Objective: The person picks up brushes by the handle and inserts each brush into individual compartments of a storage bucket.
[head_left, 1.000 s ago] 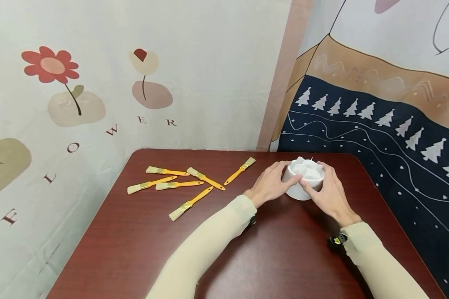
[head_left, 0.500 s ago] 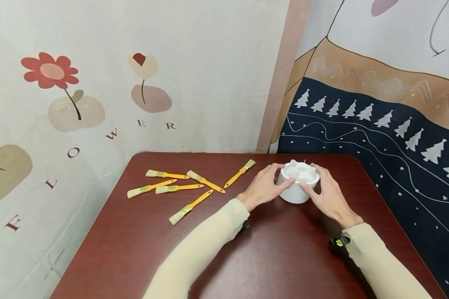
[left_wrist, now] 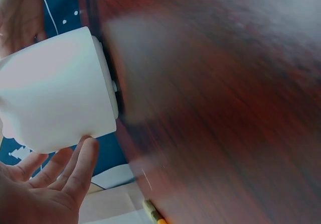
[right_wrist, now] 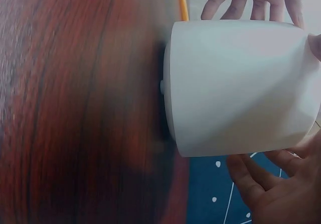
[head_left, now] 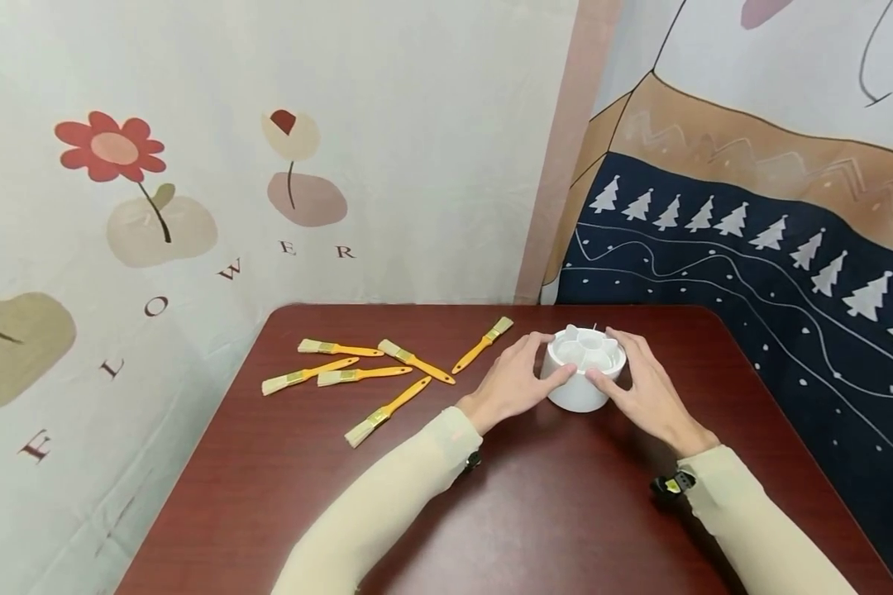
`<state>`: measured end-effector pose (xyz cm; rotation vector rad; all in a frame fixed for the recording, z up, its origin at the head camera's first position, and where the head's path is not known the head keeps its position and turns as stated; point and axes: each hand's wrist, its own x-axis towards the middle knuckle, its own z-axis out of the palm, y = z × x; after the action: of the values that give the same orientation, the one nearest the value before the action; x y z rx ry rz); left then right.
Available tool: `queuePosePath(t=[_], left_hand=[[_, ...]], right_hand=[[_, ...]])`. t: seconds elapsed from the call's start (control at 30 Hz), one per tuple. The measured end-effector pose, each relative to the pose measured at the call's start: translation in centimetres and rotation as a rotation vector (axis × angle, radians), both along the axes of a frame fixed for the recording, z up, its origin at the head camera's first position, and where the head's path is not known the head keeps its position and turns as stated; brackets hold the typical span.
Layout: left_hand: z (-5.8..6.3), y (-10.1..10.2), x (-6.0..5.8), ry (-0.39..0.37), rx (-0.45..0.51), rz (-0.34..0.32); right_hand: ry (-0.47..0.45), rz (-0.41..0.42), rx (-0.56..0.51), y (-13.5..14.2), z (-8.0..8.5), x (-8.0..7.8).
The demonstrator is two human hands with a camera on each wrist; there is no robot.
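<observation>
Between my two hands in the head view is a white round desk organizer [head_left: 579, 400], upright, with divided compartments showing at its top. My left hand [head_left: 516, 378] grips its left side, thumb at the front near the rim. On the opposite side my right hand [head_left: 649, 392] holds it the same way, its thumb also at the front. The left wrist view shows the organizer's smooth white wall [left_wrist: 55, 93] with fingers [left_wrist: 85, 166] against it. Its base, with a small nub, sits close over the table in the right wrist view.
Several flat paint brushes with yellow handles lie left of the hands on the dark red table [head_left: 536, 512], including one brush [head_left: 387, 413] nearest the front and another brush [head_left: 484, 344] closest to the organizer. Patterned cloths [head_left: 432, 149] hang behind and to the right.
Both hands have shifted the organizer left and slightly toward me, keeping their grip on it throughout. The brushes stay in their places on the table.
</observation>
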<state>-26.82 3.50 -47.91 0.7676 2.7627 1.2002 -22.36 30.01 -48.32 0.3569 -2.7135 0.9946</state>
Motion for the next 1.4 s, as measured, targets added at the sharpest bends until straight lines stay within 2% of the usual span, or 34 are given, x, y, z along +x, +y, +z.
queuePosePath(t=[0.23,0.63,0.9,1.1,1.4], left_hand=[[0.5,-1.1,0.4,0.018,-0.028,0.002],[1.1,-3.7,1.2,0.021,-0.127,0.012],[1.0,-5.2,1.9,0.021,-0.147,0.026],[0.8,-6.0,2.6,0.046,-0.123,0.036],[1.4,-7.0,3.5,0.046,-0.141,0.041]], right_hand=[[-0.037,0.021,0.018,-0.7,0.5,0.0],[-0.067,0.076,0.000,-2.5,-0.1,0.0],[-0.104,0.113,-0.018,-3.8,-0.3,0.3],[-0.080,0.125,-0.013,-4.4,-0.3,0.3],[-0.109,0.145,-0.021,-5.0,0.1,0.5]])
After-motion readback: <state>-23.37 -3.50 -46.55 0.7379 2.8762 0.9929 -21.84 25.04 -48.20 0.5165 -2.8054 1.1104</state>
